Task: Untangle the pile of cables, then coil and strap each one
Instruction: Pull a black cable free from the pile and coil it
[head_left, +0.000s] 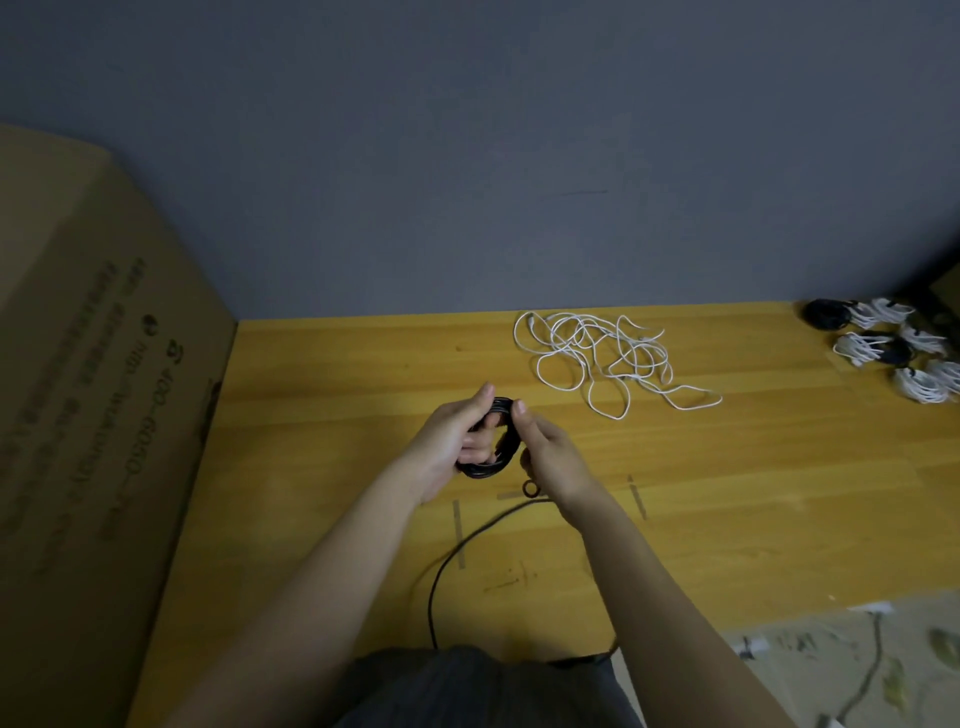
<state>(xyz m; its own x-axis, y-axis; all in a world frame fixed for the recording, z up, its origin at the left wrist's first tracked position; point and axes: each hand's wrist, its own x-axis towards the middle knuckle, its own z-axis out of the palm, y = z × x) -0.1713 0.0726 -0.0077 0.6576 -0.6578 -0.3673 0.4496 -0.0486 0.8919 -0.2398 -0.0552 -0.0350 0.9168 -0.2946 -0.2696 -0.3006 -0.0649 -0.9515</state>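
Black cable (493, 441) mid-coiling, gripped by left hand (457, 436) and right hand (550, 452); next, wind in tail at 6 o'clock, then strap.

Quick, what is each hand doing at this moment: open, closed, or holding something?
Left hand: grip closed around the black cable coil.
Right hand: pinches the same black cable coil at its top.

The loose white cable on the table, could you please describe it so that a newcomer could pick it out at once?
On the yellow wooden table, look toward the far edge by the grey wall. The loose white cable sprawls there in open tangled loops, right of the hands. Unlike the coiled bundles at the far right, it is uncoiled and unstrapped.
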